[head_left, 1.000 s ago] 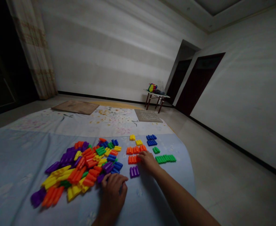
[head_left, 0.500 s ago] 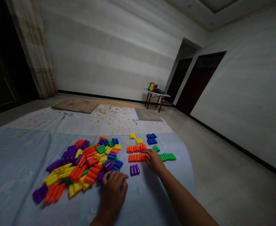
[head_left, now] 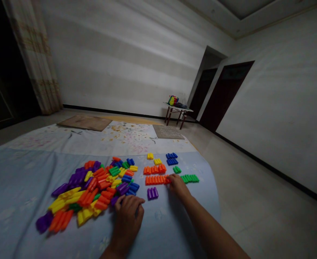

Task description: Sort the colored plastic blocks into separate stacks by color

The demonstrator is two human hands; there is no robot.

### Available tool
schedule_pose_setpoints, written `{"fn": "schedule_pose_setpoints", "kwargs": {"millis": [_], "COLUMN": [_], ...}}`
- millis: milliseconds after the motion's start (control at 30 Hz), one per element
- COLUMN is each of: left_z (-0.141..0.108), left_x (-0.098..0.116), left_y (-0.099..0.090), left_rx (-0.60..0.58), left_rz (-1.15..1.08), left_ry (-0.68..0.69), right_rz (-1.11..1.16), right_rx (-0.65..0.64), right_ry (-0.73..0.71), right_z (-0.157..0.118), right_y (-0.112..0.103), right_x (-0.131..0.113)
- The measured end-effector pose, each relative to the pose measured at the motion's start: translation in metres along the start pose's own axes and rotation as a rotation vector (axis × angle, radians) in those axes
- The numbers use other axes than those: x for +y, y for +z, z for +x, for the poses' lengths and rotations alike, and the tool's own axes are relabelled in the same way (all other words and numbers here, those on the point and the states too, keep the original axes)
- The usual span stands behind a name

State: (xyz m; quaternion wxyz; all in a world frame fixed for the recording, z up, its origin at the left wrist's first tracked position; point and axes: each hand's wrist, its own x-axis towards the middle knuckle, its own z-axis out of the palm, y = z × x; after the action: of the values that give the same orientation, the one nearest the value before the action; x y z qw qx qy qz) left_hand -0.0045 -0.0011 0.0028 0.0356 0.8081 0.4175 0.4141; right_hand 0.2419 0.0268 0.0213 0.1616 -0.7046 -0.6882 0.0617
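My left hand [head_left: 130, 212] rests on the cloth at the right edge of a mixed heap of coloured plastic pieces [head_left: 99, 185], fingers apart and holding nothing visible. My right hand [head_left: 178, 185] has its fingers closed on the right end of the lower orange row [head_left: 155, 180]. Another orange row [head_left: 154, 169] lies just behind it. A purple group [head_left: 152, 193] sits nearer to me, between the hands. Yellow pieces [head_left: 157, 162] and blue pieces [head_left: 172, 159] lie farther back. A green row [head_left: 190, 178] and a small green piece [head_left: 177, 169] are right of the orange rows.
A light blue cloth [head_left: 180, 223] covers the near surface, with a floral cloth [head_left: 131, 136] beyond. Two flat boards, one brown [head_left: 85, 122] and one grey [head_left: 168, 132], lie at the far edge. A small table [head_left: 178, 107] with bags stands behind.
The orange piece at my right fingertips now lies flush with the lower orange row. The whole view has shifted slightly; my left hand stays beside the heap.
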Motion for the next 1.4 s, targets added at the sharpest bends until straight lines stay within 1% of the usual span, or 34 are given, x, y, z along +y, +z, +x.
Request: {"fn": "schedule_pose_setpoints", "kwargs": {"millis": [100,200,300,433,533,633,767,900,1000,1100,1167,1233,1333,1400], "left_z": [0.0,0.0,0.0,0.0,0.0,0.0,-0.001,-0.004,0.002,0.015,0.026,0.035,0.043,0.046], "left_x": [0.003,0.007,0.012,0.016,0.019,0.023,0.022,0.015,0.006,-0.003,-0.008,-0.012,-0.018,-0.023], "left_y": [-0.003,-0.006,-0.009,-0.012,-0.014,-0.017,-0.018,-0.018,-0.022,-0.033,-0.042,-0.049,-0.054,-0.054], "left_rx": [-0.009,-0.023,-0.03,-0.029,-0.032,-0.031,-0.003,0.035,0.071,0.087,0.042,-0.058,-0.212,-0.271], "left_rz": [-0.012,-0.031,-0.058,-0.084,-0.092,-0.079,-0.011,0.11,0.214,0.331,0.389,0.409,0.414,0.432], "left_ry": [-0.015,-0.045,-0.076,-0.089,-0.088,-0.074,-0.047,-0.022,-0.075,-0.206,-0.288,-0.338,-0.361,-0.364], "right_rz": [0.016,0.086,0.184,0.258,0.278,0.269,0.232,0.197,0.189,0.187,0.183,0.175,0.164,0.16], "right_rx": [0.029,0.135,0.226,0.272,0.291,0.295,0.278,0.279,0.288,0.29,0.292,0.29,0.273,0.269], "right_ry": [0.001,-0.012,-0.03,0.002,0.023,0.026,0.02,0.024,0.028,0.021,0.021,0.027,0.038,0.042], "right_z": [-0.004,-0.015,-0.033,-0.059,-0.07,-0.074,-0.074,-0.075,-0.076,-0.076,-0.076,-0.076,-0.076,-0.076], "right_y": [-0.005,-0.005,0.003,0.019,0.029,0.032,0.028,0.024,0.024,0.025,0.026,0.026,0.026,0.026], "right_x": [0.0,0.004,0.012,0.022,0.026,0.026,0.02,0.014,0.012,0.013,0.013,0.013,0.012,0.012]}}
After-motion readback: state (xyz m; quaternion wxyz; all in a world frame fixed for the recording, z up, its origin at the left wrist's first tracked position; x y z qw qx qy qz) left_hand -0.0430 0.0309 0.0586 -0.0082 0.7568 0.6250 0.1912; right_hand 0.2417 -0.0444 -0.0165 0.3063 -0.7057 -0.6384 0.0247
